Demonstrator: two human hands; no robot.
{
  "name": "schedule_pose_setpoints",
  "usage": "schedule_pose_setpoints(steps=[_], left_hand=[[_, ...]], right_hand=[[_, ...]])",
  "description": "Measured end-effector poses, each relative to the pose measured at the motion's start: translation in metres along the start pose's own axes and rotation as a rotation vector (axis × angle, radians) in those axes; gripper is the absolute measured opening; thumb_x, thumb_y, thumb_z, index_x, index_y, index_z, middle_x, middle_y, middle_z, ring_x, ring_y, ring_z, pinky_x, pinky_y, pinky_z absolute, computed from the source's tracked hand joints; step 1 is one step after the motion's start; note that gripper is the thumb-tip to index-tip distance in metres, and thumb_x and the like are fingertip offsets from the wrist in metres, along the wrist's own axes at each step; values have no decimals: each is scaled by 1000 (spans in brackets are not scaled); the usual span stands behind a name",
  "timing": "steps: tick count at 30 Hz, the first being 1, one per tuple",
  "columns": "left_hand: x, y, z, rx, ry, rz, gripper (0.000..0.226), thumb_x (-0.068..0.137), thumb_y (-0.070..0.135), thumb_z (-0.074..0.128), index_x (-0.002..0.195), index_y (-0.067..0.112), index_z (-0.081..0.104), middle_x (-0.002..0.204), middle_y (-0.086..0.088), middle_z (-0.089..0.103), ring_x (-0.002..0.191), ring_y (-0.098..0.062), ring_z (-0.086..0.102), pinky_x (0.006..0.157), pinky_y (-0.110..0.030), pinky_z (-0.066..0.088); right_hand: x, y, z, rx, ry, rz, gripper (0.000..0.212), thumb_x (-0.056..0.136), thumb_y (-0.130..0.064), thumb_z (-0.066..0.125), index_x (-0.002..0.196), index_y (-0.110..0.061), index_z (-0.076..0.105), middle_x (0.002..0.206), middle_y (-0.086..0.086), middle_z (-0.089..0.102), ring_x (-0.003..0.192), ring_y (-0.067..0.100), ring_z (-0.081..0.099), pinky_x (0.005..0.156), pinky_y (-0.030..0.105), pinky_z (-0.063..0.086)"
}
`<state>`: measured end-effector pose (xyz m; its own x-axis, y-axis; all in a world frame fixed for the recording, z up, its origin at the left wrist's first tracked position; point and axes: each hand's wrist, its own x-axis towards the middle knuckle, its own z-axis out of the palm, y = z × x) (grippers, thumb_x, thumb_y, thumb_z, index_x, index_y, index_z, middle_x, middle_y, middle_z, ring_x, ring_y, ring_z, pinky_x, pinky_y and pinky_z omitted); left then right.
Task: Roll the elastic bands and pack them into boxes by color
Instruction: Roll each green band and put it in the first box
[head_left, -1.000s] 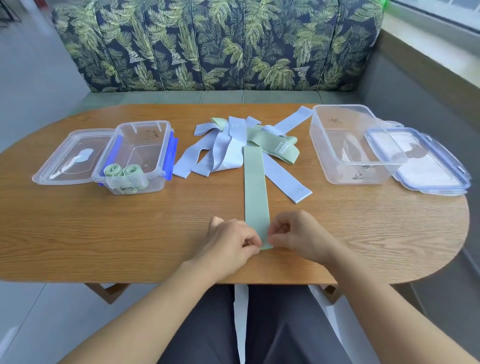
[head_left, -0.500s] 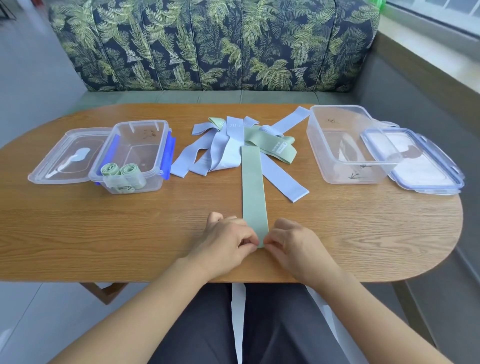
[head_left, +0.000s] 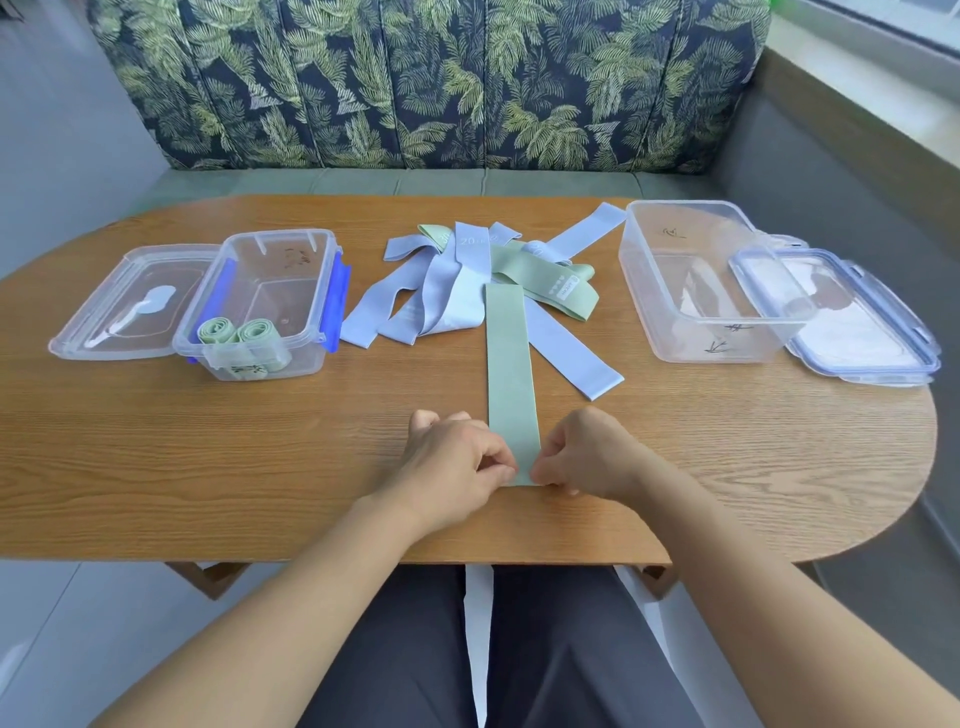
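Pinching the near end of the flat green band (head_left: 511, 374) with curled fingertips (head_left: 503, 464): my left hand (head_left: 457, 462) grips its left corner, my right hand (head_left: 587, 457) its right corner. The band lies straight along the table (head_left: 208, 467), its far end touching the pile of blue and green bands (head_left: 457, 291). The left box (head_left: 270, 296) holds two rolled green bands (head_left: 239, 340), with its lid (head_left: 124, 306) just beside it. The right box (head_left: 696, 280) stands open, and its blue-rimmed lid (head_left: 852, 322) touches its right side.
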<state>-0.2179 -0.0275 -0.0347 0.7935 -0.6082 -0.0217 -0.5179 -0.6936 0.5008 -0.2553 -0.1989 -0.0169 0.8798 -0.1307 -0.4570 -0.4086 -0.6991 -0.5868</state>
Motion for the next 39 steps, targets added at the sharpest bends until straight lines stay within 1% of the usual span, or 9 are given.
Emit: schedule_pose_setpoints(steps=[3, 8, 13, 19, 22, 25, 27, 31, 39], left_hand=[[-1, 0, -4, -57, 5, -84, 13, 87, 41, 67, 76, 36, 61, 77, 17, 55, 99, -13, 38, 92, -28, 29], [7, 6, -12, -4, -73, -102, 10, 87, 43, 67, 84, 33, 68, 81, 17, 49, 94, -15, 25, 89, -28, 29], [12, 5, -14, 1, -117, -96, 10, 86, 44, 67, 84, 34, 68, 83, 16, 50, 95, -18, 27, 89, -28, 31], [13, -2, -8, 8, -92, -73, 11, 87, 45, 66, 82, 36, 68, 74, 19, 53, 95, -14, 25, 94, -31, 28], [6, -6, -4, 54, -27, 7, 12, 89, 46, 63, 83, 38, 69, 84, 15, 59, 98, -16, 36, 87, -30, 24], [-4, -12, 3, 102, 181, 202, 12, 88, 40, 64, 82, 34, 72, 82, 18, 64, 91, -3, 48, 84, -32, 19], [-10, -13, 5, 140, 261, 267, 11, 83, 41, 63, 82, 34, 72, 80, 19, 61, 87, -4, 50, 80, -31, 18], [-11, -10, 11, 179, 223, 315, 17, 83, 41, 57, 81, 34, 72, 77, 17, 61, 82, -8, 52, 77, -34, 23], [3, -9, 2, 93, 72, 117, 13, 93, 40, 59, 92, 35, 72, 88, 16, 65, 90, -3, 47, 84, -31, 19]], right_hand=[[2, -1, -1, 75, -37, 59, 10, 77, -11, 73, 71, -7, 66, 59, 7, 65, 52, 15, 57, 53, 24, 49], [-1, 3, -1, 161, 9, 37, 18, 78, -7, 74, 67, -9, 60, 60, 7, 65, 48, 13, 58, 50, 23, 49], [-12, 8, 8, -115, 250, -305, 14, 81, -10, 66, 74, -22, 67, 70, -15, 56, 63, 1, 48, 61, 24, 44], [-11, 24, 28, -264, 331, -613, 9, 80, -15, 67, 77, -17, 76, 78, -2, 61, 71, 20, 59, 56, 37, 51], [-6, 26, 28, -274, 340, -641, 15, 80, -15, 60, 76, -17, 74, 77, -1, 61, 70, 21, 59, 54, 38, 52], [-4, 24, 24, -295, 282, -643, 19, 82, -15, 56, 79, -15, 74, 79, 1, 61, 75, 22, 58, 60, 40, 52], [-4, 23, 21, -290, 247, -636, 19, 83, -16, 55, 81, -14, 75, 81, 1, 62, 79, 22, 58, 63, 40, 52], [-3, 21, 16, -268, 190, -612, 16, 86, -9, 63, 88, -15, 77, 84, 0, 62, 84, 21, 58, 71, 38, 51], [-1, 20, 10, -253, 183, -585, 19, 90, -16, 61, 99, -22, 77, 86, -3, 59, 81, 14, 53, 72, 35, 50]])
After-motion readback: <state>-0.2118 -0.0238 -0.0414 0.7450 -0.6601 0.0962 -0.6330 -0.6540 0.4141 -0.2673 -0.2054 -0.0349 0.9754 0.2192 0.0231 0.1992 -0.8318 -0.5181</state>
